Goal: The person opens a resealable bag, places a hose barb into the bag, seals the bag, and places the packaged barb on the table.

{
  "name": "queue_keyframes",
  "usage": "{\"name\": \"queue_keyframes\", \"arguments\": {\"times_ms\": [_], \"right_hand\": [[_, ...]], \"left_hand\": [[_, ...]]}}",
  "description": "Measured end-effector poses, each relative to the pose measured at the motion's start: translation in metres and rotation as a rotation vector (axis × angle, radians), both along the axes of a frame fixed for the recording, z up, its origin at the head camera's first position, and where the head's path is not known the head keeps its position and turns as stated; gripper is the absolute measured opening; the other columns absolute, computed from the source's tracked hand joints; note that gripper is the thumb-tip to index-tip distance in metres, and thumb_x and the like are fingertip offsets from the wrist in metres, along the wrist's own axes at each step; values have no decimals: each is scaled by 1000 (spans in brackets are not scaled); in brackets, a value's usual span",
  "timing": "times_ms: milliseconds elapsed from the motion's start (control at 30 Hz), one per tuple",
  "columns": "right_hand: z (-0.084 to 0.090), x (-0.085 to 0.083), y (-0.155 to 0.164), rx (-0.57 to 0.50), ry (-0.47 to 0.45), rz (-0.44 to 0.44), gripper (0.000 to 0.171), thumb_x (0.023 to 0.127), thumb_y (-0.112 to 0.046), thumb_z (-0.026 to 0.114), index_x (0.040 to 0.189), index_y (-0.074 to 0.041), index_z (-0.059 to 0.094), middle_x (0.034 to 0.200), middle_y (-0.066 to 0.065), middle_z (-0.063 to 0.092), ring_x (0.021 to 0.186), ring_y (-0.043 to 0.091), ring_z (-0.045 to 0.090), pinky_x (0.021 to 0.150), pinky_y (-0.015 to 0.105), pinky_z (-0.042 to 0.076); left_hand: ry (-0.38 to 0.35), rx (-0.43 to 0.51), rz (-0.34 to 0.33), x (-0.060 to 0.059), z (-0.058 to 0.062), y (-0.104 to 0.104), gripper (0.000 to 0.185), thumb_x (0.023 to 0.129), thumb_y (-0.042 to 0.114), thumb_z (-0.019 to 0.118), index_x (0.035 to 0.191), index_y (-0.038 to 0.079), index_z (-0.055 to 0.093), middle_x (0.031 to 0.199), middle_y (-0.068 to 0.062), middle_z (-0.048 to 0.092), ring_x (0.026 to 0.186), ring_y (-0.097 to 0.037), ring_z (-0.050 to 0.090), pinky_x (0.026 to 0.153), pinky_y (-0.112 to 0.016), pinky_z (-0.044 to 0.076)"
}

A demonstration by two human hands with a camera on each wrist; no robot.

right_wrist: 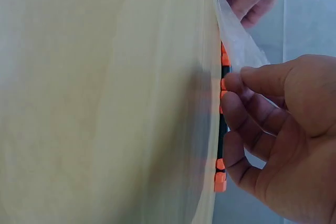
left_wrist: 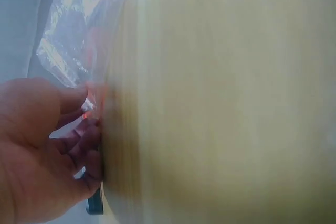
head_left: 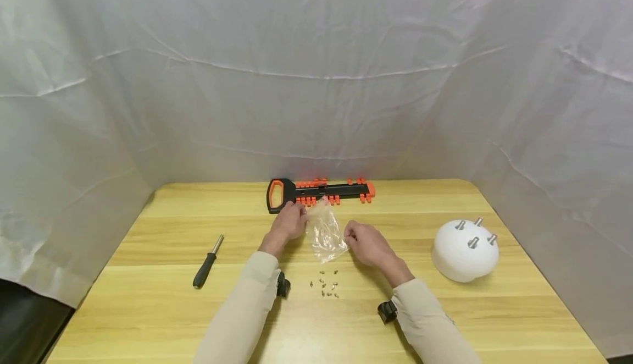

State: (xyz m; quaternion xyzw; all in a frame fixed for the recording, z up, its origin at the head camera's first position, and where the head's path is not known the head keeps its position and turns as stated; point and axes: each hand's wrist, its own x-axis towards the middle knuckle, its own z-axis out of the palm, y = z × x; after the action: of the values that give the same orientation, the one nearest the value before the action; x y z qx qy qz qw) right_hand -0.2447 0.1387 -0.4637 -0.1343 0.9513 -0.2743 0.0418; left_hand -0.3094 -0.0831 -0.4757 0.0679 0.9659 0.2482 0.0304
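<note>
A clear plastic bag (head_left: 326,235) is stretched between the two hands above the wooden table. My left hand (head_left: 290,221) pinches one edge of it between thumb and forefinger, as the left wrist view shows the bag (left_wrist: 86,19) running up from those fingertips. On the opposite side my right hand (head_left: 368,244) pinches another corner, with the thumb and forefinger (right_wrist: 262,80) meeting on the film in the right wrist view. Several small metal screws (head_left: 323,284) lie scattered on the table, nearer me than the bag.
Behind the bag lies a black and orange rack-like tool (head_left: 341,191) with a loop handle at its left. A screwdriver (head_left: 207,265) with a dark handle rests at the left. To the right sits a white rounded object (head_left: 465,257) with several metal pegs. Grey sheeting (head_left: 316,111) rises behind the table.
</note>
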Motion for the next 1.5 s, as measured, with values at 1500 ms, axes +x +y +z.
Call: {"name": "queue_keyframes", "arguments": {"times_ms": [1500], "right_hand": [[-10,-40,3,-181,-41,-106,39,84,-6,62,122,-11,65,128,14,57,91,24,59,75,36,52]], "left_hand": [[-219,201,47,44,14,-25,25,88,22,66,67,8,69,59,1,57,49,-11,38,47,-25,31]]}}
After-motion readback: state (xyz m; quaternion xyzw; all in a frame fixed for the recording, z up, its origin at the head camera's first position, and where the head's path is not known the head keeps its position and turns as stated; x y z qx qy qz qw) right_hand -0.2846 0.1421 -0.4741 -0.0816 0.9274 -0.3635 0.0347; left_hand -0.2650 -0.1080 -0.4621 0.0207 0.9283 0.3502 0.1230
